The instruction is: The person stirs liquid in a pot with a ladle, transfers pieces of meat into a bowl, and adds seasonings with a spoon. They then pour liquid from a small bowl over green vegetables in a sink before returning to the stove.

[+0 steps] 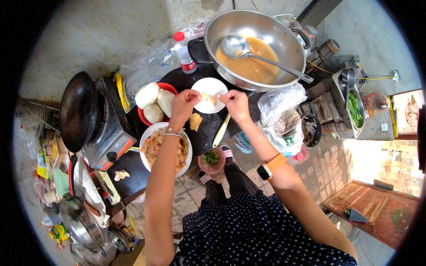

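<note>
Over a small white plate [209, 87] my left hand [185, 105] and my right hand [235, 103] face each other, fingertips pinched. Between them is a small pale and orange piece of food [207, 99]; my left fingertips touch it, and whether the right ones do is unclear. A tan, lumpy food piece [195, 121] lies on the dark table below the plate. Under my left forearm sits a white bowl of sliced, mixed food [155, 146]. A red basin [142, 117] with large white rounded pieces stands to the left. A knife with a pale green handle [221, 132] lies near my right wrist.
A large steel pan [246, 50] holds brown liquid and a ladle [273, 63]. Left are a plastic bottle [185, 56], a gas stove [114, 149] and a black wok [77, 113]. Plastic bags [281, 106] lie at right. A pot of greens [211, 163] stands by my feet.
</note>
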`<state>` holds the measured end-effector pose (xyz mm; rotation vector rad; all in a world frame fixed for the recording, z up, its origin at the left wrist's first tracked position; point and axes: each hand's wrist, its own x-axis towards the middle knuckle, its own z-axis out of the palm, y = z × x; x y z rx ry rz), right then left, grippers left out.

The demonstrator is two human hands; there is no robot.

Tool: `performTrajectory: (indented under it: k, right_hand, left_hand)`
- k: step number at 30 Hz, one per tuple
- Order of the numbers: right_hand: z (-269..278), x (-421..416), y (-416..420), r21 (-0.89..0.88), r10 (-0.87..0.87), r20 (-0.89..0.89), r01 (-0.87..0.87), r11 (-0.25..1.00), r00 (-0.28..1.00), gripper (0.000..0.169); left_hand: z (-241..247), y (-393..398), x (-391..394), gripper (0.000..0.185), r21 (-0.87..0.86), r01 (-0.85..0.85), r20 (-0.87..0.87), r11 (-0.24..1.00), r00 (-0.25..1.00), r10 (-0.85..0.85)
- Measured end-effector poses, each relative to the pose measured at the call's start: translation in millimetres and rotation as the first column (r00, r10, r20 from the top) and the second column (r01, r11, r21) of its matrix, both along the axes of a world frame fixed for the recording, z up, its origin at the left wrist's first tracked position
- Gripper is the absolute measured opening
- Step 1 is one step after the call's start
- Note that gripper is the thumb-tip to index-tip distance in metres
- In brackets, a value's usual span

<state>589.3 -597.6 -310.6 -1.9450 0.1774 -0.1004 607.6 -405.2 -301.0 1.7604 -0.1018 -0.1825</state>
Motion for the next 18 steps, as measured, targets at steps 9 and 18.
performTrajectory:
  k: [9, 18]
  right_hand:
    - [-5, -23, -8, -0.117, -0.005, 0.08, 0.014, 0.993, 0.997, 0.02]
    - [118, -66, -69, -0.222, -0.039, 0.396, 0.137, 0.965, 0.917, 0.015]
  left_hand:
    - [39, 4, -23, 0.025, 0.234, -0.24, 0.142, 0.942, 0.967, 0.211]
    - [51, 20, -63, 0.031, 0.018, -0.289, 0.08, 0.957, 0.955, 0.287]
